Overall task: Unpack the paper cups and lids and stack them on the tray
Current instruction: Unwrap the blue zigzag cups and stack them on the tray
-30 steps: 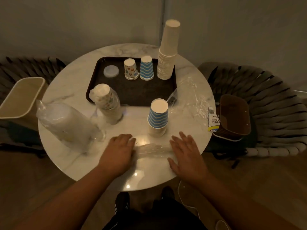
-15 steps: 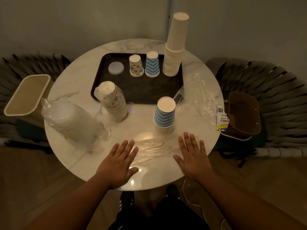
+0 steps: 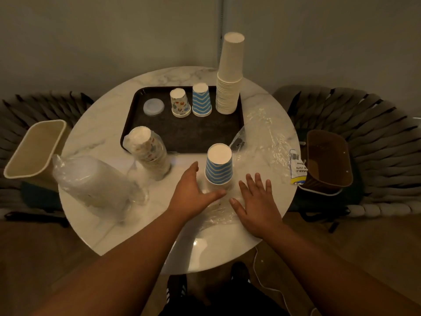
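Head view: left hand (image 3: 190, 195) and right hand (image 3: 256, 201) spread, empty, flanking striped cups (image 3: 218, 166); contact seemingly unclear.

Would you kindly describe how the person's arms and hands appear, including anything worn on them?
Both forearms are bare, with no sleeves in view. The left hand and right hand wear no gloves. No rings, watch or bracelet show, though the light is dim.

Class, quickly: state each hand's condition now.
Left hand: open, beside the blue striped paper cup stack.
Right hand: open, holding nothing.
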